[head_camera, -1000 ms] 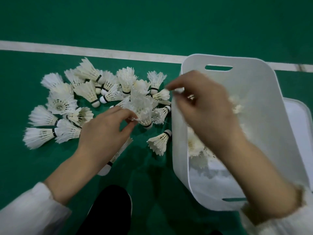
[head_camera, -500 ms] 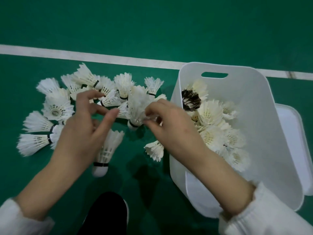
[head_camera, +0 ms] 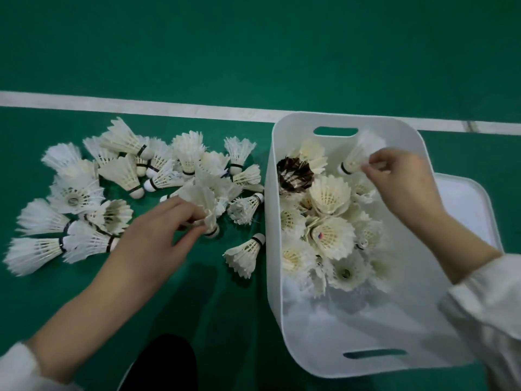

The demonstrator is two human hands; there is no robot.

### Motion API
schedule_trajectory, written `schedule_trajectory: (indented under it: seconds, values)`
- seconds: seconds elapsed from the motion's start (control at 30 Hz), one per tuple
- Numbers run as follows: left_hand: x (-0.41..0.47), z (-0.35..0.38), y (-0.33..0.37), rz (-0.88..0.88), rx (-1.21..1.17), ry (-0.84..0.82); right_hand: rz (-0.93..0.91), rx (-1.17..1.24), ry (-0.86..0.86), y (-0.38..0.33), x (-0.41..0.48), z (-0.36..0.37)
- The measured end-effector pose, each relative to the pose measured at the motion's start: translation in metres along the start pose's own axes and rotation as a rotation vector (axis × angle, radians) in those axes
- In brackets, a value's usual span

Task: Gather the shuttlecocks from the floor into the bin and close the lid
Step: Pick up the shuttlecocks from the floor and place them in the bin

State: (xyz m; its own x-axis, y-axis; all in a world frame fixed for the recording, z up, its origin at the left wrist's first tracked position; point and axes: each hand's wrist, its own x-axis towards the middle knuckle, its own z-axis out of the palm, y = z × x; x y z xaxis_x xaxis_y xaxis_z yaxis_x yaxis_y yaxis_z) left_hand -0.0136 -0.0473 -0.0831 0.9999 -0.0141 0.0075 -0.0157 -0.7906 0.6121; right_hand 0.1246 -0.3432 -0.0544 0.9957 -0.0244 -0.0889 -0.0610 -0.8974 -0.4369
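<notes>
The right hand (head_camera: 400,179) is pinching a white shuttlecock (head_camera: 358,156) by the edge of its skirt and holding it above the far end of the white bin (head_camera: 310,348), probably so that it can fall onto the heap already inside. Its long axis is slanting, with the cork pointing down and left into the bin and the feathers flaring up towards the far rim.

The left hand (head_camera: 158,235) is gripping a second shuttlecock (head_camera: 207,204) between thumb and fingertips at the near edge of the pile of shuttlecocks (head_camera: 112,187) on the green floor (head_camera: 253,52). Its cork is pointing towards the person and its feathers away. Working both hands at once seems meant to keep the transfers quick.

Inside the bin, a dark-feathered shuttlecock (head_camera: 294,173) is lying among the white ones. The lid (head_camera: 465,198) is lying off the bin at its right side, leaving the opening free; whether it is tucked under the bin or merely touching it is hard to tell.
</notes>
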Motion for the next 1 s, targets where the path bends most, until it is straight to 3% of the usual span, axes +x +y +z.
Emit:
schedule_trajectory:
  seconds: [0.17, 0.43, 0.53, 0.63, 0.83, 1.0]
  values:
    - [0.005, 0.005, 0.007, 0.112, 0.092, 0.002, -0.039, -0.163, -0.121, 0.015, 0.013, 0.034]
    - [0.012, 0.014, 0.011, 0.127, 0.064, 0.048, -0.057, -0.222, -0.167, 0.012, 0.024, 0.031]
    - [0.012, 0.015, 0.013, 0.132, 0.084, 0.062, -0.115, -0.207, -0.109, 0.001, 0.015, 0.012]
    - [0.011, 0.014, 0.013, 0.163, 0.097, 0.062, -0.285, -0.083, -0.035, -0.032, -0.010, -0.004]
    - [0.005, 0.006, 0.014, 0.187, 0.025, 0.064, -0.685, 0.127, -0.413, -0.102, -0.074, 0.017]
    - [-0.001, -0.002, 0.005, 0.224, -0.026, 0.116, -0.681, 0.110, -0.471, -0.113, -0.085, 0.050]
